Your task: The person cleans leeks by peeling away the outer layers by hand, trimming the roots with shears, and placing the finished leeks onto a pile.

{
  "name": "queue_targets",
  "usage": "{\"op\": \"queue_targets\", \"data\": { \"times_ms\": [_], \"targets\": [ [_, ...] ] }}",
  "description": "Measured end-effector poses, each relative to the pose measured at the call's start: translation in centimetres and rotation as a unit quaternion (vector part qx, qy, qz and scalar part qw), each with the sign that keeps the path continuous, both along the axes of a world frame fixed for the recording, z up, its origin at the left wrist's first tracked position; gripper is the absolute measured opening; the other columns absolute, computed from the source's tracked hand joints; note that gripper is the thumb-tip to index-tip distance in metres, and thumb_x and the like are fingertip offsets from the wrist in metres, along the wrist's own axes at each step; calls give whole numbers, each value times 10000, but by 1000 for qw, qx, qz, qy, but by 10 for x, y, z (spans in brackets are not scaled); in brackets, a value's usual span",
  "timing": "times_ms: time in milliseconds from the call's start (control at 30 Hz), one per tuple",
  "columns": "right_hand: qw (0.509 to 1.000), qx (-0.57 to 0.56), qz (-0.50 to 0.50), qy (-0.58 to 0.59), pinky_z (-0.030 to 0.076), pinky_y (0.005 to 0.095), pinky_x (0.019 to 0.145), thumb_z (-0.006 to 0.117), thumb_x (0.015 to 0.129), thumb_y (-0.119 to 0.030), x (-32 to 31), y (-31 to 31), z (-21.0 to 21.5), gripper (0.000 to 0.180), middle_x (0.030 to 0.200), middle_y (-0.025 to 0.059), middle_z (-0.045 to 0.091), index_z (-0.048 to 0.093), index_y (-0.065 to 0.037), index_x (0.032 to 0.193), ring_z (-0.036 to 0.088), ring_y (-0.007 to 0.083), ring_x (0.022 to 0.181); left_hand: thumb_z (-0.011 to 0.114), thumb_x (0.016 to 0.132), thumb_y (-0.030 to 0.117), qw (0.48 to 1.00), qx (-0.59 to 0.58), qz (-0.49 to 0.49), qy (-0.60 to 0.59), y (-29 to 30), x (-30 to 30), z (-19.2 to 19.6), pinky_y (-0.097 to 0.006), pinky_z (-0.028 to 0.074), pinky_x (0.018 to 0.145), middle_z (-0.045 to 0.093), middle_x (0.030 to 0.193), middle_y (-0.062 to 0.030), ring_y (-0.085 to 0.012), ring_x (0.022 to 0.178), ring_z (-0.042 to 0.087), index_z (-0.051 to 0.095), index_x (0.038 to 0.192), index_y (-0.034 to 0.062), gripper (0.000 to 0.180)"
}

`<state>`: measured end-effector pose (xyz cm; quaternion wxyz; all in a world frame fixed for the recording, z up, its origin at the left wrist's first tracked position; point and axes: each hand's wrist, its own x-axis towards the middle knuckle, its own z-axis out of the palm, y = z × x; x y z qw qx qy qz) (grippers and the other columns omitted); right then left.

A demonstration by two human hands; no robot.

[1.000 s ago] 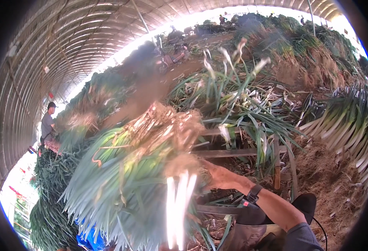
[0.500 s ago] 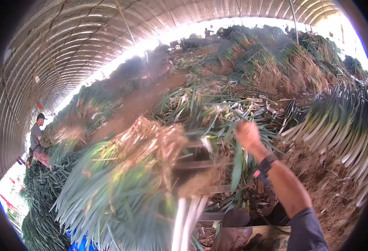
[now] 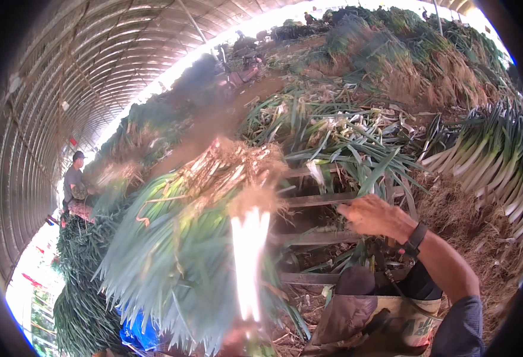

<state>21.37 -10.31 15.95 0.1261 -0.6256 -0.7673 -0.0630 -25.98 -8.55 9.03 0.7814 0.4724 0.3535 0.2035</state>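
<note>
At the lower edge, my left hand shows only in part and is blurred; it is closed round a few leeks. Their bright white stems stand nearly upright, with brown roots at the top. Just behind and to their left lies a large heap of untrimmed leeks, roots toward the far side and green leaves toward me. My right hand is over the wooden slats, its fingers curled together. Whatever they may hold is hidden. A dark watch sits on that wrist.
Stripped leaves pile up beyond the slats. Cleaned leeks lie in a row at right, beside a mass of root scraps. A blue plastic bundle is at lower left. Another person stands at far left.
My right hand has come back nearer and lower from the leaf pile. The white-stemmed leeks have risen, so their roots now show. The whole view has shifted somewhat.
</note>
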Motion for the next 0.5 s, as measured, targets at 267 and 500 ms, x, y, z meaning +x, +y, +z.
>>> {"op": "queue_targets", "data": {
  "times_ms": [267,500],
  "targets": [
    [968,-14,33,248,538,467,757,746,822,-257,-64,13,10,627,1103,193,634,426,-28,1311,651,410,918,612,804,-58,991,-57,-6,-121,16,57,35,-363,602,707,612,1168,-181,-257,888,680,416,1401,-23,630],
    [798,51,-98,592,548,412,831,610,859,-31,-74,61,15,199,810,108,701,687,2,1039,686,234,839,672,814,59,989,102,-100,49,34,64,21,-338,569,718,695,933,-148,-230,812,695,573,1227,-46,438]
  ]
}}
